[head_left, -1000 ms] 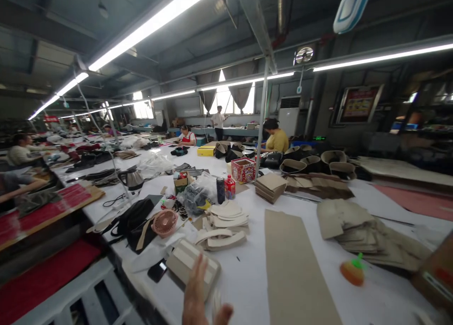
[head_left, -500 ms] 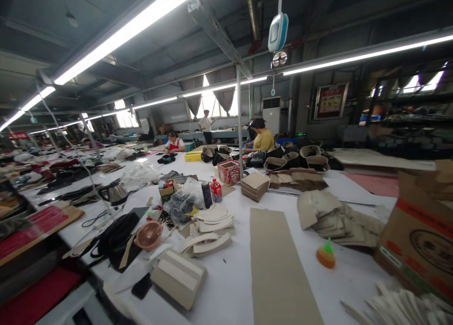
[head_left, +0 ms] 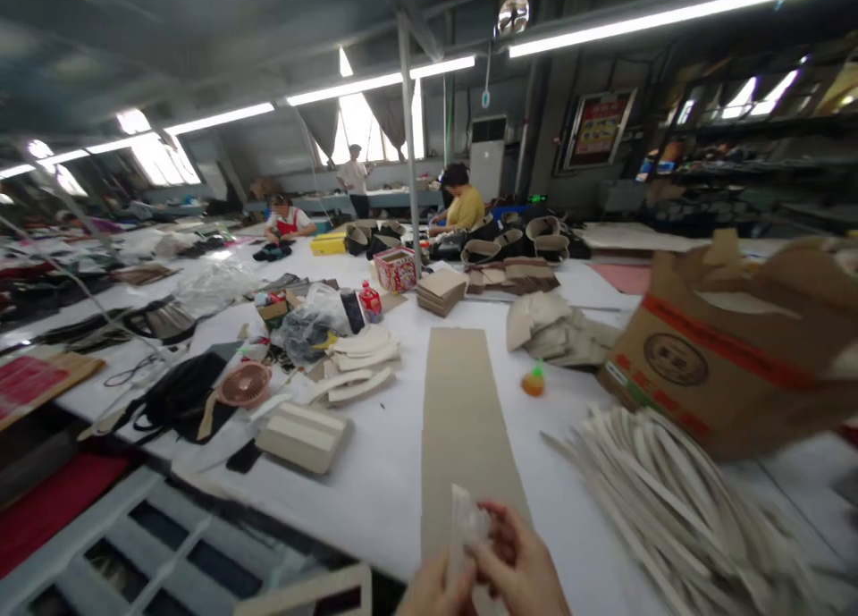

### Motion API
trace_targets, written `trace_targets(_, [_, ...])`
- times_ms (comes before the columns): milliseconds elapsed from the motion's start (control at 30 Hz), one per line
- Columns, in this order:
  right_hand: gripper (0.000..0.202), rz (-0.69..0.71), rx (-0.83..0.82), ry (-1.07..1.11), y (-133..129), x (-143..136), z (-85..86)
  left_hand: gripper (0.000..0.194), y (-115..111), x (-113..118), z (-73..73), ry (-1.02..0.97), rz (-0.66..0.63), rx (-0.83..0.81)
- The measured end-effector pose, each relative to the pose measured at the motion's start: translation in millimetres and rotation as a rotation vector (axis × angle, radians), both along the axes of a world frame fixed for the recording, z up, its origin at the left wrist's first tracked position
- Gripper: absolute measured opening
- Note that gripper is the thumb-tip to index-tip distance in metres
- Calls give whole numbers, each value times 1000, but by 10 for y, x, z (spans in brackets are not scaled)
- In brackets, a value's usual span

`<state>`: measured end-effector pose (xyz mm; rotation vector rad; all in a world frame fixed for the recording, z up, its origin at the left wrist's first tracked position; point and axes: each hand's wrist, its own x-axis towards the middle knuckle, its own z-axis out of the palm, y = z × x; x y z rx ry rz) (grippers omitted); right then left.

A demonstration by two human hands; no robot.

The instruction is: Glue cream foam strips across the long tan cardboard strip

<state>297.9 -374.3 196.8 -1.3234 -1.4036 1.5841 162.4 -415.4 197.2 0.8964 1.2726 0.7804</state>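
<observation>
At the bottom of the view, my left hand [head_left: 437, 587] and my right hand [head_left: 517, 558] are close together at the table's near edge. Between them is a whitish, crumpled strip [head_left: 462, 516], partly see-through and standing roughly upright. My left fingers close around its lower part, while my right thumb and fingers pinch at its side. What the strip is exactly is blurred. Behind the hands, a long beige panel [head_left: 459, 410] lies flat on the white table [head_left: 395, 455]. To the right lies a large bundle of pale strips [head_left: 677, 491].
A cardboard box [head_left: 737, 375] stands at right, near an orange bottle [head_left: 534, 382] with a green tip. Leftward lie a beige block [head_left: 305, 437], a phone [head_left: 244, 456], curved pale pieces [head_left: 362, 357] and a pink fan [head_left: 245, 383]. A metal post [head_left: 407, 142] rises behind. Several people sit or stand farther back.
The view has tilted downward, and table items appear higher and farther left. Both hands have come into view with the whitish strip. More of the strip bundle shows at right.
</observation>
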Motion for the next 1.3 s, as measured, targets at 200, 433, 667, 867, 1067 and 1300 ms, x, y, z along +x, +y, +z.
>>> trace_targets(200, [42, -115, 77, -40, 1, 99, 106, 62, -91, 206, 7, -15, 0, -2])
trace_targets(433, [16, -150, 283, -105, 4, 297, 46, 53, -96, 325, -34, -5, 68, -26])
trace_targets(667, [21, -107, -37, -39, -16, 465, -206, 47, -198, 185, -303, 46, 13, -43])
trace_targets(867, [24, -59, -248, 5, -12, 424, -391, 44, -198, -107, -409, 85, -49, -98])
trace_targets(1067, [36, -153, -328, 47, 53, 354, -592, 35, -115, -593, -542, 194, -171, -137])
trace_targets(1300, [51, -305, -513, 111, 105, 525, -927, 45, 38, -1078, -819, 183, -102, -190])
